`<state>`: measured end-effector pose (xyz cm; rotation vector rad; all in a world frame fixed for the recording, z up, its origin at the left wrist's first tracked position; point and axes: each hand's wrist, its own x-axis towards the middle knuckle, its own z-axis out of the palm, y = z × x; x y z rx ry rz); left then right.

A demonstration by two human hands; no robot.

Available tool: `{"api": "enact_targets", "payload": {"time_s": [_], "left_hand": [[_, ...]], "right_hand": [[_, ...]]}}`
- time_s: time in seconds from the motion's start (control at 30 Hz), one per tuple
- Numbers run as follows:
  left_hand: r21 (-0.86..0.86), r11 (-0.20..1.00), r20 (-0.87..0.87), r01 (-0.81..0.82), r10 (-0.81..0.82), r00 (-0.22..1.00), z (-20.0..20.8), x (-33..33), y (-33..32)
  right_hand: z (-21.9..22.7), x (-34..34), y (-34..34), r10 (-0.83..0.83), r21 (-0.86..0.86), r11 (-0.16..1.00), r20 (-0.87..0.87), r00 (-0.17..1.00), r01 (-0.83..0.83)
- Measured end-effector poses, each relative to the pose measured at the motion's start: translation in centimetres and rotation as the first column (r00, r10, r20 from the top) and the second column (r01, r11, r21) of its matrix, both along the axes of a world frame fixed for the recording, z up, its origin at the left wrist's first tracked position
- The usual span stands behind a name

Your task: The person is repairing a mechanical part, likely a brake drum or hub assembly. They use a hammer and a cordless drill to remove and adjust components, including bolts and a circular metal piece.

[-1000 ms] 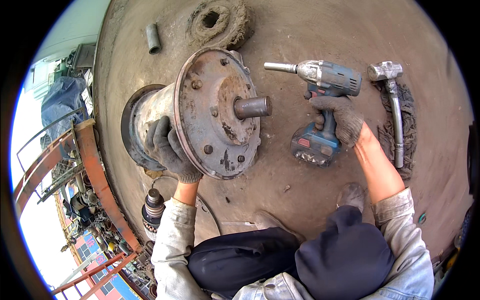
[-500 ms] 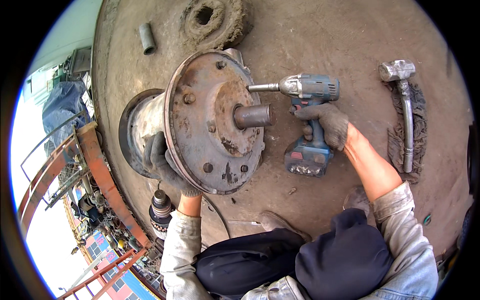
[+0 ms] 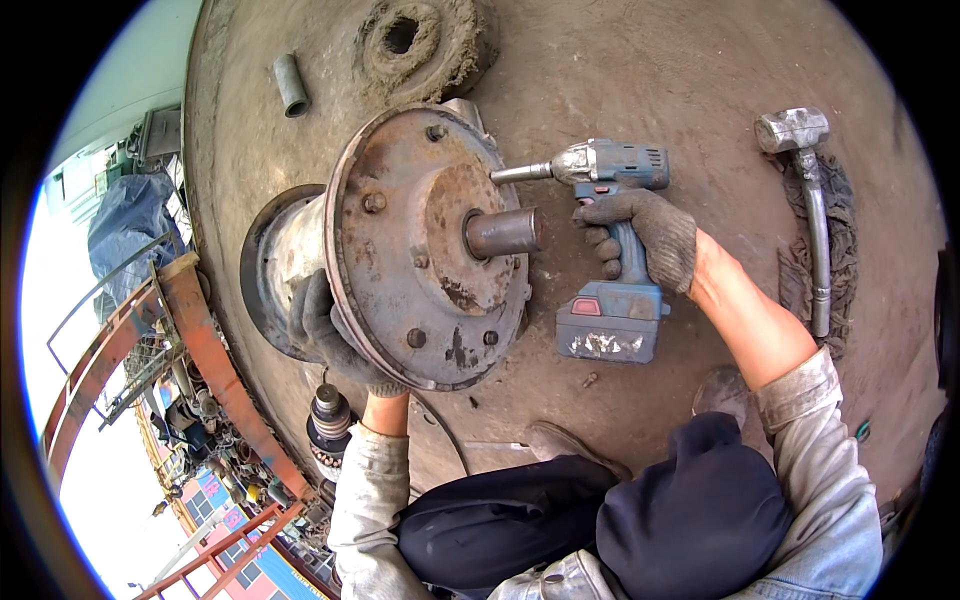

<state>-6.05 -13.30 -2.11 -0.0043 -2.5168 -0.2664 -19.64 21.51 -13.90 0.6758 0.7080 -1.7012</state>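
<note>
A large rusty metal flanged housing (image 3: 395, 290) lies on its side, its round plate facing right. From the plate's middle a short steel shaft (image 3: 505, 232) sticks out, with several bolts around it. My gloved left hand (image 3: 328, 330) is closed around the plate's lower left rim; some fingers lie behind the edge. In my gloved right hand (image 3: 650, 232) is the handle of a blue cordless impact wrench (image 3: 628, 166), its battery hanging below. The wrench's long socket (image 3: 520, 173) points left, its tip at the plate's upper right side; whether it sits on a bolt I cannot make out.
A sledgehammer (image 3: 815, 230) lies on a dark rag (image 3: 838, 225) at the right. Behind the housing are a dirt-caked ring (image 3: 450, 55) and a short pipe (image 3: 291, 85). A ribbed metal part (image 3: 329, 415) stands near my left forearm. An orange frame (image 3: 215, 350) curves along the left.
The impact wrench has turned slightly in my right hand's grip: its battery swung left and its body rose a little. My left hand keeps its hold on the rim.
</note>
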Motion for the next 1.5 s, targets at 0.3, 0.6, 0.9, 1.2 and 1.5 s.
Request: {"api": "enact_targets", "payload": {"time_s": [0.3,0.6,0.9,1.2,1.5], "left_hand": [[-0.018,1.0,0.029,-0.01,0.011,1.0,0.1,0.3,-0.1],[-0.069,0.997,0.007,-0.015,0.015,1.0,1.2,-0.5,2.1],[0.063,0.996,0.054,-0.07,0.066,0.996,0.5,0.4,0.7],[0.04,0.997,0.022,-0.063,0.062,0.998,0.3,-0.1,1.1],[0.29,0.955,0.027,-0.058,0.053,0.998,-0.4,-0.2,0.9]], "right_hand": [[-2.2,0.5,0.0,0.067,0.071,0.996,-0.155,0.986,-0.057],[-1.7,0.1,0.1,0.064,0.092,0.995,-0.196,0.978,-0.047],[-0.6,1.4,-0.4,0.155,0.26,0.964,-0.356,0.922,-0.061],[1.1,8.5,-3.6,0.016,0.24,0.967,-0.408,0.913,0.09],[1.6,10.3,5.3,-0.071,0.132,0.985,-0.255,0.964,0.108]]}}
